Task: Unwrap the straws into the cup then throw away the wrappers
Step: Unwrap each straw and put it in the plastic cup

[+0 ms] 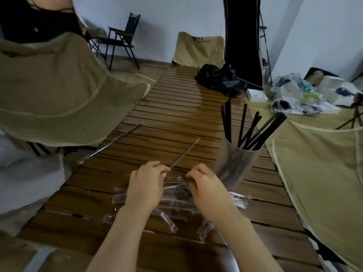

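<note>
Cup (234,163) holds black straws (253,128); left hand (146,185) pinches wrapped straw (184,153).

Glossy wood table (176,118); clear plastic wrappers (169,218).

Wrapped straw's (184,152) near end inside left hand (146,185)

A slatted wooden surface (176,107) runs up the middle of the frame. Tan chairs (59,85) flank it; a black folding chair (125,36) stands upper left against the pale wall (176,14). Clutter (294,95) sits at right.
</note>
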`<state>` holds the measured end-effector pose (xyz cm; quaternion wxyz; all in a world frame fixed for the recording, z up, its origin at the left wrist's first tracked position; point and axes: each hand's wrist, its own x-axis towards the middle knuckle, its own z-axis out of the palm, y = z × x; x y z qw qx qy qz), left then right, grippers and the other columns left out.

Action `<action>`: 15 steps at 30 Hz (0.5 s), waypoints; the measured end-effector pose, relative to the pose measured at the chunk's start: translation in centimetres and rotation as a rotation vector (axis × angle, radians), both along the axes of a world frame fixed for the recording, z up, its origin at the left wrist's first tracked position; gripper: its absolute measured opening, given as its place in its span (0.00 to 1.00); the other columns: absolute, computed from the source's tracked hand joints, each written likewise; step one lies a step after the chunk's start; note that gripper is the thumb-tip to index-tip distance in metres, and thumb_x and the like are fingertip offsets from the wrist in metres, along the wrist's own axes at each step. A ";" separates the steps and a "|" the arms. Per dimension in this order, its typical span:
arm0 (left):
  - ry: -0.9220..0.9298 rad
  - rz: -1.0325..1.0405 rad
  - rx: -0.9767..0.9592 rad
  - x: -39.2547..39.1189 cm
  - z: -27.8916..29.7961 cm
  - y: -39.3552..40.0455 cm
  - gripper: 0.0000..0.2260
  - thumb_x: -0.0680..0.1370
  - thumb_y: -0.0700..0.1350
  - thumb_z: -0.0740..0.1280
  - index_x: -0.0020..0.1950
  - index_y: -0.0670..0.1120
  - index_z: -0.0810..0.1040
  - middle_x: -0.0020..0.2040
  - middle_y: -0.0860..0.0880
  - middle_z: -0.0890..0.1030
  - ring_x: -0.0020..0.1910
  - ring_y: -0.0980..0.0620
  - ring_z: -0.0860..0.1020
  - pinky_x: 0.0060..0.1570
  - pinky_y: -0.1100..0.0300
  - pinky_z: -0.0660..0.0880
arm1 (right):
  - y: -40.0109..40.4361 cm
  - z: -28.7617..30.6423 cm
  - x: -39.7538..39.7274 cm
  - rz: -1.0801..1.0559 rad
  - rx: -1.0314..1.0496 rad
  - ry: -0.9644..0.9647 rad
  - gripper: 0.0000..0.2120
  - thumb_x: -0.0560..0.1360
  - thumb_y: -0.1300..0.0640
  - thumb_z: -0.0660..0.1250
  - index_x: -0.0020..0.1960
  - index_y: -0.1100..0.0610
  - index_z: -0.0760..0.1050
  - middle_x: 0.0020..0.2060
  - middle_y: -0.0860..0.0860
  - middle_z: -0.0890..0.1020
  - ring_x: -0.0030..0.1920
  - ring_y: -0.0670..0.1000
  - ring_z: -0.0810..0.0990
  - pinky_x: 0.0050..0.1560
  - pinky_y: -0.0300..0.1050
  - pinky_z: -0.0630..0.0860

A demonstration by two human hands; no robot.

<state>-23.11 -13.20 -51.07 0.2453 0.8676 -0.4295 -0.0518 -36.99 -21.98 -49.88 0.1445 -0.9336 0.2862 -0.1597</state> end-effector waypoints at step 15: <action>0.080 0.159 -0.112 0.2 -1.3 -5.6 0.10 0.76 0.44 0.71 0.53 0.57 0.78 0.47 0.58 0.83 0.50 0.57 0.80 0.56 0.53 0.78 | -1.7 -1.1 -0.2 -0.015 0.102 -0.047 0.12 0.77 0.58 0.63 0.60 0.50 0.74 0.56 0.44 0.69 0.55 0.46 0.71 0.56 0.41 0.74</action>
